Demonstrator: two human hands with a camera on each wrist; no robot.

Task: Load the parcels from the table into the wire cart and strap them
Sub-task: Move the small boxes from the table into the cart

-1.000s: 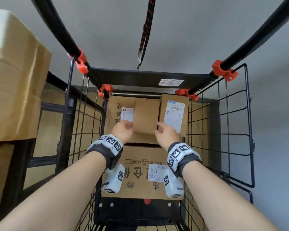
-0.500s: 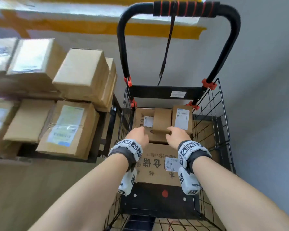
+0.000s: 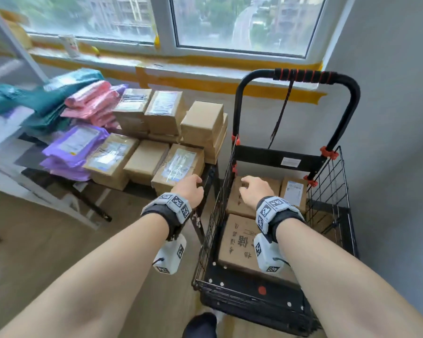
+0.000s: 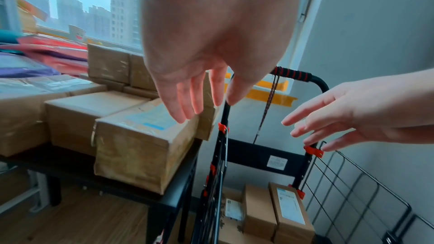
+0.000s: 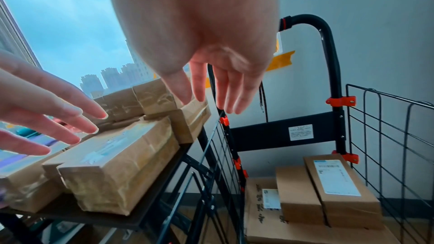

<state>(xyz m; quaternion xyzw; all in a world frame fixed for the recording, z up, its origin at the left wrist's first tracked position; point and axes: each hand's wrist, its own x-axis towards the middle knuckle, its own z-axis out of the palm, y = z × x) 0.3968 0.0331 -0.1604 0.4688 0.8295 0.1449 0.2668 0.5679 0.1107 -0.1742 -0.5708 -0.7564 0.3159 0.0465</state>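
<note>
L hand (image 3: 189, 190) over the nearest box (image 3: 178, 167) on the table (image 3: 209, 174), fingers spread, holding nothing; R hand (image 3: 254, 192) empty, fingers loose, above boxes (image 3: 293, 191) in the cart (image 3: 332, 191); strap (image 3: 280, 118) hangs from the handle.

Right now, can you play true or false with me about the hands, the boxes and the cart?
1. Both hands are empty. True: left hand and right hand hold nothing.
2. The cart has no boxes in it. False: several boxes lie inside.
3. A strap hangs from the cart's handle. True.
4. The table holds only pink bags. False: brown boxes sit there too.
</note>
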